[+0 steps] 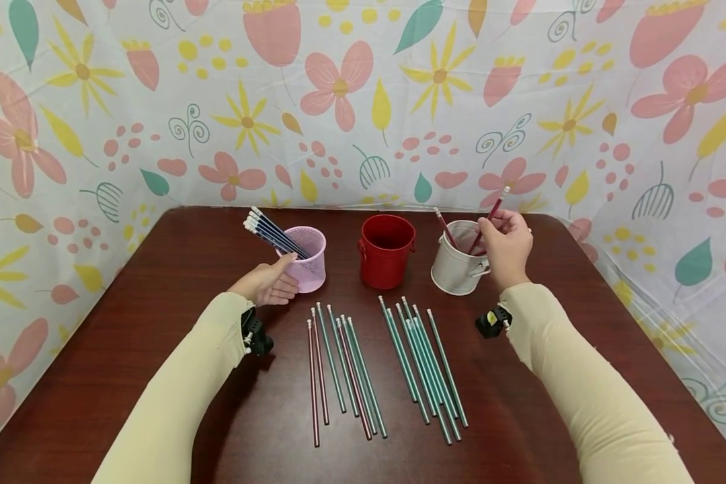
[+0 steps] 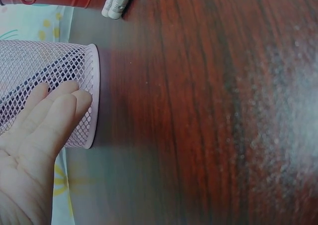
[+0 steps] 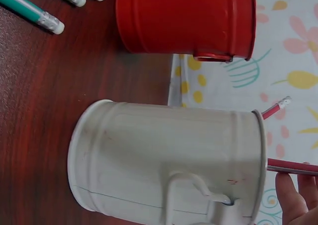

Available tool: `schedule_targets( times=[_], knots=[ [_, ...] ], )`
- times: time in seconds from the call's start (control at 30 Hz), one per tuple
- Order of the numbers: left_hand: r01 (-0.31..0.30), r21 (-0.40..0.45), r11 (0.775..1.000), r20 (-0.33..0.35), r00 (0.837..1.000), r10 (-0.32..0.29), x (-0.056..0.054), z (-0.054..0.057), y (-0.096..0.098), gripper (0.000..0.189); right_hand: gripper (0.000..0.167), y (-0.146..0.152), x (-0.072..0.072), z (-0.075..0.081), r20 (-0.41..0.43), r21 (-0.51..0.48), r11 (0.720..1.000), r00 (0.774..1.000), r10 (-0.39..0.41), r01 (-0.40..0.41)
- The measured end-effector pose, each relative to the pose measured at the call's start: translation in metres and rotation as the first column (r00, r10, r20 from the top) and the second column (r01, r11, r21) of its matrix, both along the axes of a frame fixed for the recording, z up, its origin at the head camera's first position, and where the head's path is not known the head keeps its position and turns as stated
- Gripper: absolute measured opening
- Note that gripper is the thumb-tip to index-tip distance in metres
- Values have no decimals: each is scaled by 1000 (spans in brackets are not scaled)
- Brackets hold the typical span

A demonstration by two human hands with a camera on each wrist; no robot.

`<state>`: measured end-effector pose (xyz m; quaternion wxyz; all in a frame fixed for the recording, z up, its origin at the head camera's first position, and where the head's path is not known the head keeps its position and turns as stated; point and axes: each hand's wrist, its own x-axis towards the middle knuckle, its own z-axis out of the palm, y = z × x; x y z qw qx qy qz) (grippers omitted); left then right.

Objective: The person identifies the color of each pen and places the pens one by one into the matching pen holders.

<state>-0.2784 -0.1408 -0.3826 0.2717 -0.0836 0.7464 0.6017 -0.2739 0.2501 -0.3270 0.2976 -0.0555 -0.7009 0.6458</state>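
Note:
My right hand point(image 1: 508, 245) pinches a dark red pencil point(image 1: 497, 204), eraser end up, its lower part inside the white bucket point(image 1: 456, 269). Another red pencil point(image 1: 444, 227) leans in that bucket; its eraser point(image 3: 284, 102) shows past the rim in the right wrist view. On the left, my left hand point(image 1: 272, 282) has its fingers extended against the side of a pink mesh cup point(image 1: 310, 272). In the left wrist view those fingers point(image 2: 54, 115) lie along the mesh. Several dark blue pencils point(image 1: 272, 228) lean out of the cup towards the left.
Between the two holders stands a red bucket point(image 1: 388, 259). Nearer on the brown table point(image 1: 157, 302) lie a mixed group of red and green pencils point(image 1: 341, 370) and a group of green pencils point(image 1: 423, 370). A flowered cloth point(image 1: 363, 154) hangs behind the table.

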Motion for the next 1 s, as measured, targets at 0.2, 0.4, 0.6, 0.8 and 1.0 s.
schedule_targets(
  times=[0.2,0.4,0.6,0.8,1.0],
  knots=[
    [-6,2,1000,1,1000,6,-1,-2,-1,77,31,-2,3,-8,-45,-44,999,999,6,-8],
    [-8,1,1000,-5,1000,8,-1,-2,-1,76,23,1,5,-17,-75,-68,998,997,7,-12],
    [-13,4,1000,-4,1000,13,-2,-2,-1,77,14,4,5,-24,-118,-142,989,993,18,-35],
    [-19,6,1000,5,1000,19,-1,-2,-1,77,29,5,8,-27,-110,-155,988,994,-8,-9],
    [-13,11,1000,-4,1000,13,-1,-1,-1,78,17,12,12,-28,-112,-171,985,993,-46,26]
  ],
)
